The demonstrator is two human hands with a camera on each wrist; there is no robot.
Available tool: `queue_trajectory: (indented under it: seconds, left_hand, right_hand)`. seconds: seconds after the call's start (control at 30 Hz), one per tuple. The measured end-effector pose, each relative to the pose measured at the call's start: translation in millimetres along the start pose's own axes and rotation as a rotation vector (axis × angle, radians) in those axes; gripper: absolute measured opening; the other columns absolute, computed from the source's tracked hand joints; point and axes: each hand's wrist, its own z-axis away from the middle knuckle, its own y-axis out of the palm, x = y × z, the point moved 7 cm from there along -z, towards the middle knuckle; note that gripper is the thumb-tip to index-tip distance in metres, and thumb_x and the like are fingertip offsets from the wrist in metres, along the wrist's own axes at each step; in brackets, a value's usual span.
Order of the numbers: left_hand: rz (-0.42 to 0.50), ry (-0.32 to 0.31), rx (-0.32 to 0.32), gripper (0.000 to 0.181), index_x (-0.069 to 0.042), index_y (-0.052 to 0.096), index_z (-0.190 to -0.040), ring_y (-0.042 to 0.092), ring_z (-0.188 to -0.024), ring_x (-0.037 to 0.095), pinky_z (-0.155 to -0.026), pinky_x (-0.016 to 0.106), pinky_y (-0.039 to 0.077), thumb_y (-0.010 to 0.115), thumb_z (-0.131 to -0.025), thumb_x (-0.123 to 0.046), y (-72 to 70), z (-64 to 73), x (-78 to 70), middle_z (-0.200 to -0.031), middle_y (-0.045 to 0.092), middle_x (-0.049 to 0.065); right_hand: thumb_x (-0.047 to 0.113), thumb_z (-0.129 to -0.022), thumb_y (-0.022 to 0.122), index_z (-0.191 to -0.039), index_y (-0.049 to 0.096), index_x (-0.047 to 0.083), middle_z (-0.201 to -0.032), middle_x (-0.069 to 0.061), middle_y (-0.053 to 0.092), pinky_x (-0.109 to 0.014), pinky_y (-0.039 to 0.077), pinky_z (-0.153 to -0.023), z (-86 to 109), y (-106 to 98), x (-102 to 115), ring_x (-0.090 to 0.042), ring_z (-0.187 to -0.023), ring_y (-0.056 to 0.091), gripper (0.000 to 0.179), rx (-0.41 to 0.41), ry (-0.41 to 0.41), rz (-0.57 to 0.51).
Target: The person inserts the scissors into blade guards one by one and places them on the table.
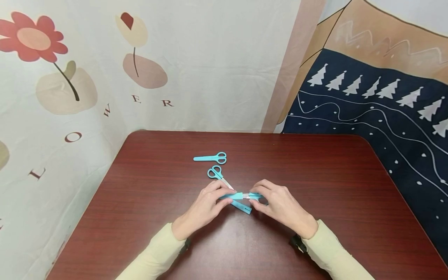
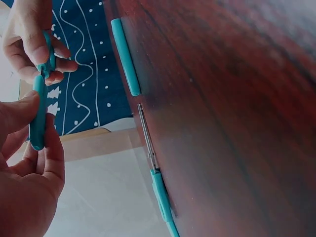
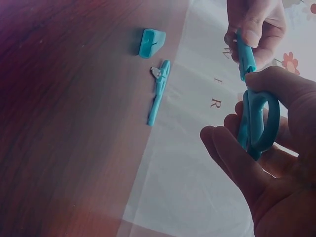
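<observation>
Over the middle of the table, my left hand pinches a light-blue scissors cover between thumb and fingers. My right hand grips the light-blue handles of a pair of scissors. Its blades point left into the cover's mouth, with a short stretch of metal showing between cover and handles. Just below lies a loose blue cover on the tabletop. A second pair of scissors, blades bare, lies just beyond my left fingers, its tips partly hidden behind them.
Farther back on the dark red table lies a third pair of scissors, its blades inside a blue cover. Behind the table hang a pale flower-print curtain and a navy tree-print cloth.
</observation>
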Motion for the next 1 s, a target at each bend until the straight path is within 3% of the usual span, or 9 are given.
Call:
queue_trajectory:
  seconds: [0.33, 1.0]
  left_hand:
    - [0.015, 0.025, -0.011, 0.023, -0.007, 0.078, -0.110, 0.060, -0.099, 0.016, -0.082, 0.026, 0.049, 0.082, -0.087, -0.005, -1.0, -2.0, -1.7, -0.105, 0.066, -0.002]
    - [0.010, 0.020, 0.003, 0.022, -0.006, 0.078, -0.111, 0.058, -0.098, 0.016, -0.082, 0.025, 0.049, 0.081, -0.089, -0.004, -0.2, -4.1, -1.6, -0.102, 0.065, -0.003]
  right_hand:
    - [0.013, -0.085, 0.086, -0.103, 0.075, 0.010, -0.103, 0.003, 0.067, -0.014, 0.053, -0.065, -0.8, 0.9, 3.3, -0.009, -0.073, 0.067, 0.021, 0.025, -0.003, -0.040]
    - [0.015, -0.084, 0.087, -0.100, 0.075, 0.010, -0.101, 0.003, 0.067, -0.015, 0.053, -0.066, -3.0, 0.8, 5.3, -0.003, -0.075, 0.064, 0.020, -0.001, -0.035, -0.007]
